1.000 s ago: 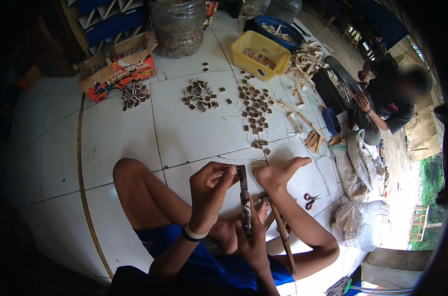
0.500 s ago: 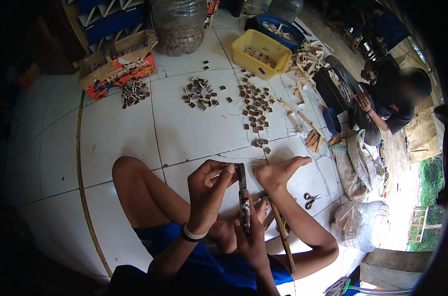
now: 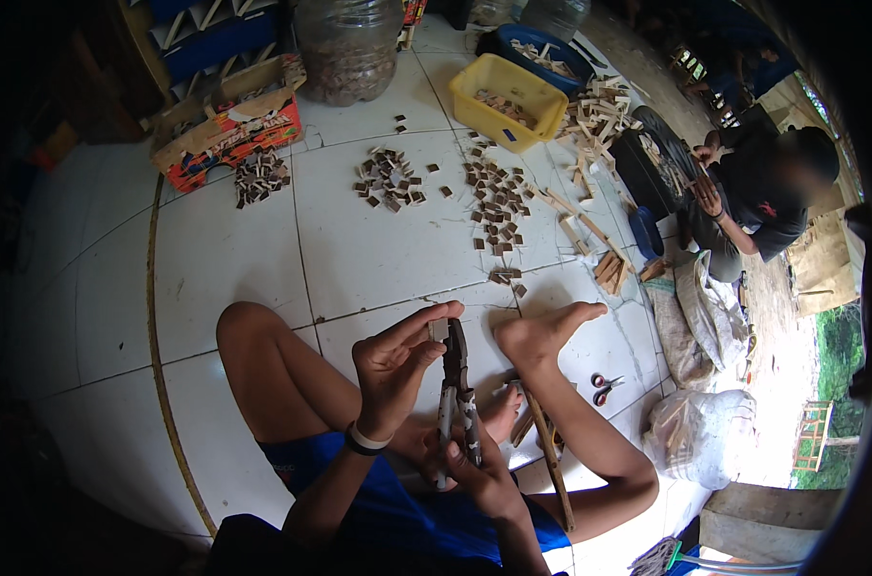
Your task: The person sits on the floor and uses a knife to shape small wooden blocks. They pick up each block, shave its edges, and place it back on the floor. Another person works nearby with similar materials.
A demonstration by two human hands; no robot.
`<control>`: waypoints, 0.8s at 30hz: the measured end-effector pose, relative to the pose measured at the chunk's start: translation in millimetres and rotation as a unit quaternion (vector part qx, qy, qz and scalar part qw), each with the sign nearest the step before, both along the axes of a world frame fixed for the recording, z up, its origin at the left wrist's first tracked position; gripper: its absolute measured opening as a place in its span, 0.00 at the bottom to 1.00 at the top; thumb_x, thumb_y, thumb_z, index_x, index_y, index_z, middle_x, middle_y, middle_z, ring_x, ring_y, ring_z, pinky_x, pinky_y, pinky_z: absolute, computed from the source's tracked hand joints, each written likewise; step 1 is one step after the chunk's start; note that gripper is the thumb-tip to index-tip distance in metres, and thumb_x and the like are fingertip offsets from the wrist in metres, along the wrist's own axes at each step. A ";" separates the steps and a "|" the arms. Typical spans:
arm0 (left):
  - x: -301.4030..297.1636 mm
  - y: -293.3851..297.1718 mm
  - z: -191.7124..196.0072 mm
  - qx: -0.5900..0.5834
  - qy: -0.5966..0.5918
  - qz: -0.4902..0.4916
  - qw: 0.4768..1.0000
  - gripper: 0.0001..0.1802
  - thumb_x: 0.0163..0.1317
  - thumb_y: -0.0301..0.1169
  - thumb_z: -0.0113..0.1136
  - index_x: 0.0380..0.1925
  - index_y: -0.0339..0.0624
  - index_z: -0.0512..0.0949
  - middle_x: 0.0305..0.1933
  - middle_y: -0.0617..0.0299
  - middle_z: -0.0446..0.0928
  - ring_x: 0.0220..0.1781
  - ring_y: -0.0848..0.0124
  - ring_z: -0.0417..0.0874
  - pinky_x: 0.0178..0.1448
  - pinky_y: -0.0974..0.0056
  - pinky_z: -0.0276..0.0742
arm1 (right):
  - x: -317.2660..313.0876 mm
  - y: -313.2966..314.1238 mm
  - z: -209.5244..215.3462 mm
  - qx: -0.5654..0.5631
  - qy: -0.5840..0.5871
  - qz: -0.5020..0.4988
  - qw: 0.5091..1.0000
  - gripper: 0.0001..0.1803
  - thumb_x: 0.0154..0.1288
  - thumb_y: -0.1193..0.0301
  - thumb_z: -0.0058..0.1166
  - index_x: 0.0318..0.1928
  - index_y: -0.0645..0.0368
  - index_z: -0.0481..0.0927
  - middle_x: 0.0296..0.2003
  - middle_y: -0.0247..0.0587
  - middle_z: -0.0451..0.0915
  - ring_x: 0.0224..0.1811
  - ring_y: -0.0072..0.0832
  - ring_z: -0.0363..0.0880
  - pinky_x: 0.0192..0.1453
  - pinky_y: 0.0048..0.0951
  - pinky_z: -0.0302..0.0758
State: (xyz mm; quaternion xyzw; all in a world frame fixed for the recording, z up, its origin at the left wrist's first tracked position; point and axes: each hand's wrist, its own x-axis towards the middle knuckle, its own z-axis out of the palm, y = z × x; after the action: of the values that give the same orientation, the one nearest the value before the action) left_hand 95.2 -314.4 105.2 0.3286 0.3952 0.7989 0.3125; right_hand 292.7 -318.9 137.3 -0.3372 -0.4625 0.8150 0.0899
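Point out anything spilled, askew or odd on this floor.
Nothing looks damaged. Small brown wood pieces lie loose in heaps on the tiles, outside the yellow tub, and scissors lie alone by the foot. Both hands are on the pliers.

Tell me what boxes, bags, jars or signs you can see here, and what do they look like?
Open cardboard box with red and orange print: far left on the white tiled floor, flaps up.
Big clear plastic jar of brown bits: top middle, round.
Yellow plastic tub: right of the jar, rectangular.
Blue plastic tub: behind the yellow one.
Clear plastic bag: lower right, lumpy, stuffed.
Pale woven sack: right side, lying flat.
No signs or screens.
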 end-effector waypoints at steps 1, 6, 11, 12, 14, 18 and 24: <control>-0.4 0.0 -0.8 -0.003 -0.001 0.005 1.000 0.21 0.69 0.17 0.64 0.62 0.26 0.78 0.61 0.41 0.83 0.67 0.56 0.83 0.74 0.55 0.76 | -1.4 -0.9 1.1 0.011 -0.004 -0.002 1.000 0.21 0.82 0.65 0.53 0.67 0.62 0.69 0.42 0.33 0.76 0.42 0.19 0.75 0.47 0.23 0.73; 1.6 -1.3 -0.1 0.011 -0.022 0.023 0.999 0.18 0.70 0.18 0.63 0.59 0.26 0.79 0.59 0.41 0.84 0.65 0.54 0.84 0.73 0.53 0.77 | -14.9 -7.9 4.8 0.061 0.006 -0.023 0.998 0.19 0.82 0.64 0.52 0.64 0.62 0.70 0.42 0.33 0.76 0.40 0.20 0.75 0.45 0.24 0.73; 0.1 -2.5 1.2 0.015 -0.026 0.029 0.999 0.17 0.70 0.19 0.63 0.58 0.26 0.79 0.59 0.41 0.84 0.65 0.53 0.85 0.73 0.51 0.78 | -19.0 -10.4 10.5 0.025 0.010 -0.028 0.999 0.20 0.83 0.63 0.52 0.64 0.63 0.69 0.42 0.34 0.75 0.42 0.21 0.76 0.47 0.24 0.73; -0.3 -2.9 1.6 0.015 -0.027 0.028 0.999 0.17 0.70 0.19 0.63 0.58 0.26 0.78 0.59 0.41 0.84 0.65 0.53 0.85 0.73 0.51 0.78 | -19.6 -10.6 11.2 0.024 0.014 -0.031 0.999 0.21 0.83 0.63 0.52 0.64 0.63 0.69 0.42 0.34 0.75 0.42 0.21 0.75 0.47 0.24 0.74; -0.7 -3.5 2.4 0.016 -0.026 0.029 0.999 0.17 0.70 0.19 0.62 0.58 0.26 0.78 0.59 0.41 0.84 0.64 0.53 0.85 0.73 0.50 0.78 | -20.6 -11.0 11.8 0.021 0.021 -0.037 0.999 0.22 0.83 0.62 0.52 0.65 0.63 0.68 0.42 0.35 0.75 0.43 0.22 0.75 0.48 0.25 0.74; -0.5 -4.0 3.4 0.023 -0.024 0.037 0.999 0.17 0.71 0.18 0.62 0.58 0.26 0.78 0.58 0.42 0.84 0.64 0.52 0.85 0.73 0.49 0.78 | -19.4 -9.6 11.8 0.031 0.017 -0.018 0.999 0.22 0.83 0.63 0.52 0.66 0.63 0.68 0.43 0.35 0.76 0.43 0.22 0.75 0.48 0.26 0.74; -3.3 -3.7 3.7 0.024 0.024 0.055 0.998 0.16 0.74 0.24 0.62 0.58 0.30 0.77 0.58 0.42 0.83 0.62 0.51 0.86 0.65 0.51 0.86 | -21.3 -9.9 12.6 0.018 0.041 -0.013 0.999 0.23 0.83 0.66 0.52 0.69 0.62 0.65 0.45 0.35 0.75 0.44 0.21 0.75 0.48 0.26 0.74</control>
State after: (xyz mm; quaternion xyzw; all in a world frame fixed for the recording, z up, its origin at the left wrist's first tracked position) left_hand 91.9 -318.1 108.9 0.3323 0.4007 0.8163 0.2504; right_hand 271.3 -328.9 149.9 -0.3078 -0.4686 0.8185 0.1252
